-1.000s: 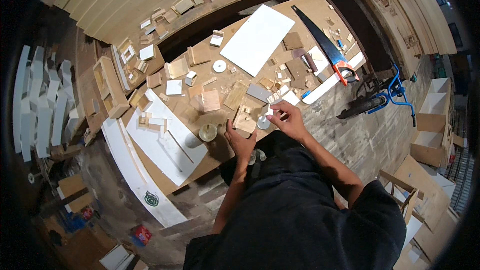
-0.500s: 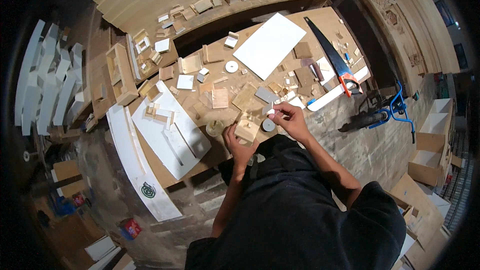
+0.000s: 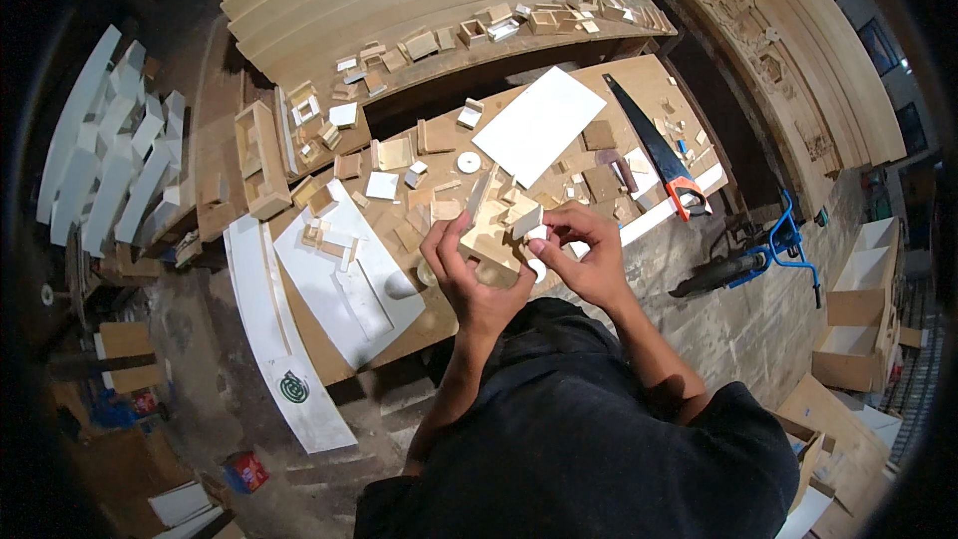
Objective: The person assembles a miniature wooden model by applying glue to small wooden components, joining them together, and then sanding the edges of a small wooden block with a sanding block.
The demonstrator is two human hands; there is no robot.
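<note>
Above the near edge of the worktable, my left hand grips a small wooden assembly, a pale piece with little blocks and an upright strip on it. My right hand pinches a small white-faced wooden piece against the assembly's right side. The two appear to touch, but fingertips hide the exact joint. Just beyond my hands lie loose wood offcuts. A white disc with a centre hole lies farther off.
A handsaw with an orange and black handle lies at the right, beside a large white board. White panels rest at the left. Small wooden boxes line the back ledge. A blue-framed small bike stands right of the table.
My left hand has lifted the wooden assembly nearer the view and turned it. My right hand has brought the small white-faced piece against it. The view has shifted slightly.
</note>
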